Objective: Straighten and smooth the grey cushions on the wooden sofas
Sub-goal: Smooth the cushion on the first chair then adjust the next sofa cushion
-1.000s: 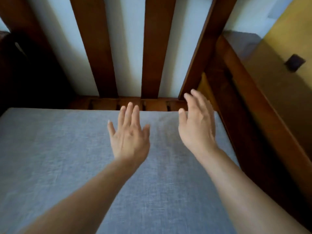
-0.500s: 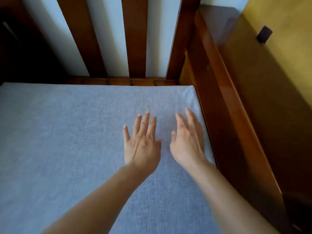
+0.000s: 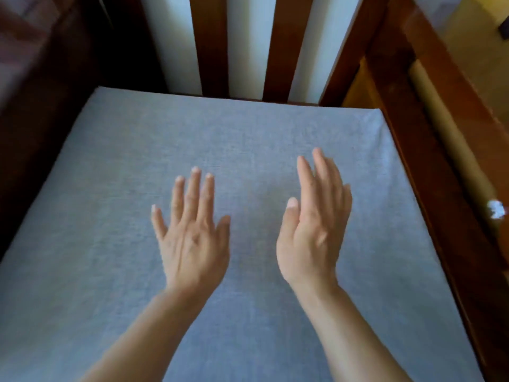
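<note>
A grey seat cushion (image 3: 115, 194) fills most of the head view and lies flat in the wooden sofa frame (image 3: 429, 150). My left hand (image 3: 192, 238) is over the middle of the cushion, palm down, fingers straight and slightly spread. My right hand (image 3: 314, 224) is beside it to the right, fingers straight and together, tilted with the thumb side up. Neither hand holds anything. Whether the palms touch the fabric I cannot tell.
Vertical wooden back slats (image 3: 212, 45) stand behind the cushion with a pale wall between them. A wooden armrest (image 3: 468, 111) runs along the right side. A dark wooden side (image 3: 41, 100) borders the left. Yellowish floor (image 3: 473, 45) shows at the far right.
Both hands have drawn back from the cushion's rear right corner toward its middle and moved further apart. The view has shifted, so the cushion's left rear corner shows now.
</note>
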Demonstrator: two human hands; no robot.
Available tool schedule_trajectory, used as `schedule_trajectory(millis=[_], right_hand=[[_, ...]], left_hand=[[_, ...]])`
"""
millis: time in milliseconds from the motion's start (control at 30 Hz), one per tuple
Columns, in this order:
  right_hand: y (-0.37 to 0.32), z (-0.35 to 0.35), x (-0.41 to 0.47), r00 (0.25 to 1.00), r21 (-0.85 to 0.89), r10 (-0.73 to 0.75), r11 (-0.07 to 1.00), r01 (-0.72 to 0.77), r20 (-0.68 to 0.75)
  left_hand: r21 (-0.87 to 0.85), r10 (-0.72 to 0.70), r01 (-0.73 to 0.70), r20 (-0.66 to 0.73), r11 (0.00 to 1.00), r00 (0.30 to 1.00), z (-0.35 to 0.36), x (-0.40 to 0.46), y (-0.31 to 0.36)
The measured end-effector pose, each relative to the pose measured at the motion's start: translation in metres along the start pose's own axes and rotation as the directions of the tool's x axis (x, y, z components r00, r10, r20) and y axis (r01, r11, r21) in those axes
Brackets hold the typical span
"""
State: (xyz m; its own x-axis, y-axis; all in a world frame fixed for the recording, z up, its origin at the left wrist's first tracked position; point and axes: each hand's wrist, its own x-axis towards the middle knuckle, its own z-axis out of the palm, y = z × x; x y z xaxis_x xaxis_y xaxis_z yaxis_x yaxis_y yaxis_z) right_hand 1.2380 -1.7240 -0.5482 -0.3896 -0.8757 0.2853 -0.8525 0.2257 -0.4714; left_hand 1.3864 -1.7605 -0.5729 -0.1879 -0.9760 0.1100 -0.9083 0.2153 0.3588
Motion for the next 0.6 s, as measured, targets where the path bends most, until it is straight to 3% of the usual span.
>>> schedule_trajectory(millis=[67, 133, 233, 267, 367, 433, 467, 567, 600], right_hand=[[-0.017, 0.032, -0.027, 0.966, -0.144, -0.076, 0.983, 0.114, 0.248], [-0.037, 0.051, -0.019, 0.947, -0.228, -0.025, 0.968, 0.102, 0.32], [-0.094, 0.052, -0.01, 0.995, -0.105, -0.035, 0.993, 0.044, 0.091], [-0.11, 0.06, -0.017, 0.996, -0.055, -0.048, 0.997, 0.052, 0.074], [-0.13, 0.098, -0.052, 0.937, -0.214, -0.083, 0.963, 0.164, 0.341], [-0.147, 0.104, -0.041, 0.906, -0.263, -0.015, 0.955, 0.139, 0.423], [-0.166, 0.099, -0.031, 0.918, -0.22, -0.034, 0.967, 0.13, 0.394], [-0.209, 0.096, -0.028, 0.988, 0.023, -0.146, 0.989, 0.145, 0.047], [-0.217, 0.105, -0.044, 0.982, 0.042, -0.163, 0.986, 0.159, 0.1]], left_hand=[[0.106, -0.007, -0.015, 0.204, 0.994, 0.979, -0.009, -0.015, -0.049], [0.084, 0.061, -0.09, 0.303, 0.992, 0.951, -0.015, -0.004, -0.062], [0.003, 0.038, -0.039, 0.179, 0.999, 0.983, -0.036, 0.007, -0.078], [0.009, 0.018, -0.019, 0.106, 1.0, 0.994, -0.04, 0.002, -0.098], [0.115, -0.004, -0.027, 0.263, 0.993, 0.965, -0.047, -0.021, -0.155], [0.076, 0.024, -0.05, 0.307, 0.996, 0.951, -0.052, -0.015, -0.163], [0.037, -0.031, 0.022, 0.281, 0.999, 0.959, -0.061, -0.014, -0.163], [-0.054, -0.161, 0.163, 0.045, 0.985, 0.986, -0.076, -0.039, -0.178], [-0.012, -0.175, 0.175, 0.04, 0.984, 0.984, -0.07, -0.06, -0.19]])
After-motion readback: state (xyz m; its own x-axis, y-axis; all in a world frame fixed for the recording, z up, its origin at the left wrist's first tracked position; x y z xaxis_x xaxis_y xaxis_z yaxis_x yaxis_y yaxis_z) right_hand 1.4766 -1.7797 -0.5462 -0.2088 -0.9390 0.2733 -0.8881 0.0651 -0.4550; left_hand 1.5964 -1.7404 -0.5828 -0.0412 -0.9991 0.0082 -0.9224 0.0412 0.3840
